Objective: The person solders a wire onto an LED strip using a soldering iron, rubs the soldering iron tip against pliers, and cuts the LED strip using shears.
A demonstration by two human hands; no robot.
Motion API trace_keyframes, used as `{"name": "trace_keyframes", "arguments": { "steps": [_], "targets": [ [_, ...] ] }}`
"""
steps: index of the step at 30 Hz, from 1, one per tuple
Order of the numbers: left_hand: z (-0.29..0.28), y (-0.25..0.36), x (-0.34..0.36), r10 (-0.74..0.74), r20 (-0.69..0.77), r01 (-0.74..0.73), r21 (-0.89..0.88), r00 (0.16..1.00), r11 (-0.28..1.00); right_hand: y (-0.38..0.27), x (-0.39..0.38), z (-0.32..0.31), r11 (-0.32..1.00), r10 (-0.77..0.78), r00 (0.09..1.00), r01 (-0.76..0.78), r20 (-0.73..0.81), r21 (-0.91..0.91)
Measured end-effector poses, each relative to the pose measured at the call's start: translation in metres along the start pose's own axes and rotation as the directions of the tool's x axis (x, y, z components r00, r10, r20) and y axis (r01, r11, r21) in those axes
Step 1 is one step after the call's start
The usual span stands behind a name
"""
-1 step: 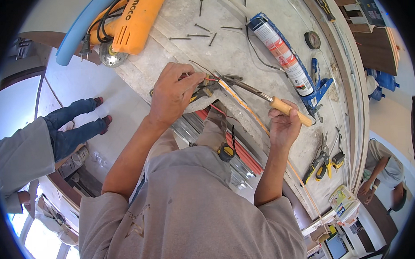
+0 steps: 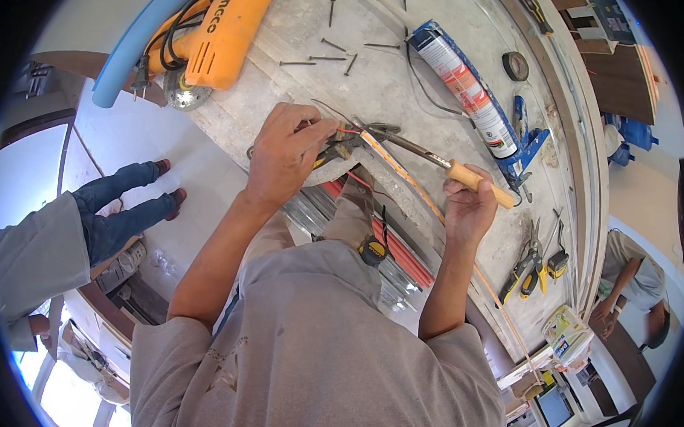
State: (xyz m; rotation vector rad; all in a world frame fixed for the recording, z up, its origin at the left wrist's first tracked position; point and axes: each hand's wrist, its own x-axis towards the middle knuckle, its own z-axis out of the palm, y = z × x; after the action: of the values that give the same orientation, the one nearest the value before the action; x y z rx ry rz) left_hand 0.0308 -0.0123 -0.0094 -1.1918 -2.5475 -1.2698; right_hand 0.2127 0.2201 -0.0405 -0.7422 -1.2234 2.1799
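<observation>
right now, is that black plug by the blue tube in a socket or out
Out: the black plug is beside the blue tube, its metal prongs bare and in plain view.

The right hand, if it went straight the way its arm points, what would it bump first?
Beyond the wooden handle it holds, the right hand would probably meet the caulking tube, though depth is unclear.
</observation>
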Motion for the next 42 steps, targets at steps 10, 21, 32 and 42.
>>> {"name": "trace_keyframes", "arguments": {
  "steps": [10, 21, 32, 42],
  "targets": [
    [-0.002, -0.002, 0.002, 0.037, 0.037, -0.038, 0.022, 0.999, 0.999, -0.001, -0.001, -0.001, 1.000, -0.010, 1.000, 0.010, 0.007, -0.013],
    [-0.006, -0.011, 0.011, 0.142, 0.109, -0.145, 0.020, 0.984, 0.989, 0.000, -0.001, -0.003, 1.000, -0.014, 0.999, 0.014, 0.040, 0.003],
    [-0.010, -0.015, 0.014, 0.111, 0.203, -0.099, -0.069, 0.973, 0.993, -0.001, -0.003, -0.007, 0.999, -0.045, 0.988, 0.042, 0.148, 0.023],
    [-0.008, -0.018, 0.012, 0.052, 0.160, -0.029, -0.146, 0.986, 0.989, -0.001, -0.002, -0.005, 0.990, -0.111, 0.940, 0.077, 0.322, 0.118]
  ]
}}
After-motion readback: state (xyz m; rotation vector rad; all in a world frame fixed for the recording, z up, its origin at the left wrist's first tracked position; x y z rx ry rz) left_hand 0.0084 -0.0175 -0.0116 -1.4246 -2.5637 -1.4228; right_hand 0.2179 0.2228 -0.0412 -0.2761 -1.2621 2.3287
